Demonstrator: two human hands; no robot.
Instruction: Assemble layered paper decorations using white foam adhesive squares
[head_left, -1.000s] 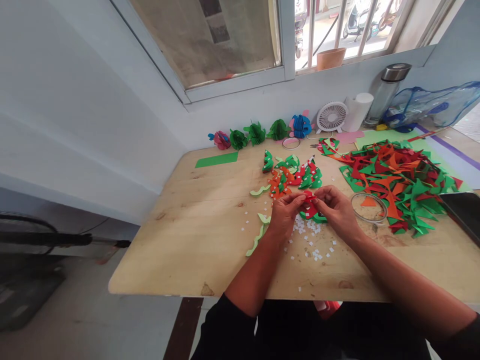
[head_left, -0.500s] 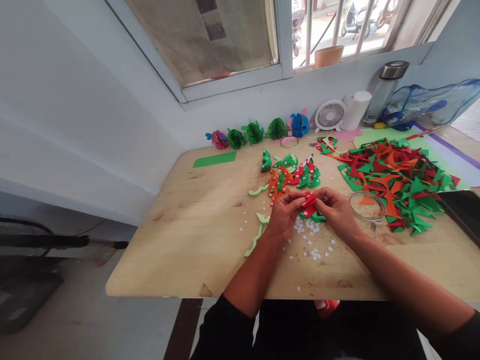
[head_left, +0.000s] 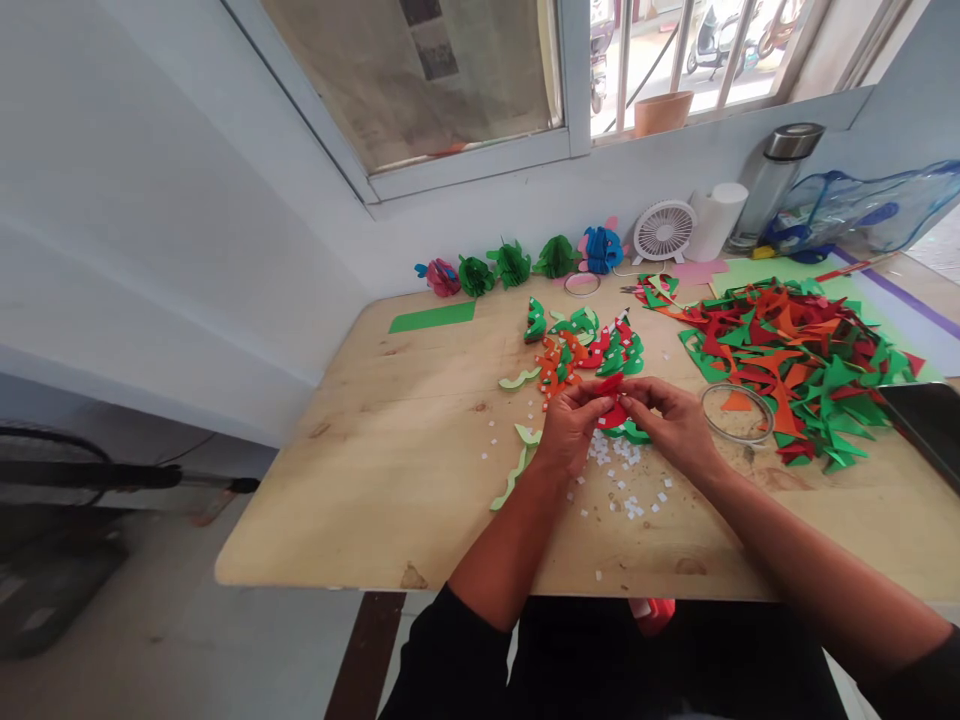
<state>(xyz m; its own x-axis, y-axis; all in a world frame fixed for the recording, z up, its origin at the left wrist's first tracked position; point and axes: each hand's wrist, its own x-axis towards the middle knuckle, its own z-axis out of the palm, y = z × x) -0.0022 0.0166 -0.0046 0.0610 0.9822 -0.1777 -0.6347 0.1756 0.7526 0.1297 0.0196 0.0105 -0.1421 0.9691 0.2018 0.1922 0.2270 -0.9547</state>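
Between my two hands is a red paper cutout with a small white square on it. My left hand pinches its left side with thumb and fingers. My right hand closes on its right edge, fingertips pressed together. Just beneath lies a green paper piece, partly covered by the cutout and my hands. Small white squares are scattered on the table below my hands. Beyond them lie orange cut pieces and green cut pieces dotted with white squares. Pale green wavy strips lie left of my left wrist.
A heap of red, orange and green paper scraps covers the table's right side, beside a tape ring and a phone. Along the wall stand folded paper figures, a small fan and a bottle.
The red cutout has been turned and opened out between my fingers, showing more of its lower face. My right fingertips have shifted slightly left along it. The view has moved a little.
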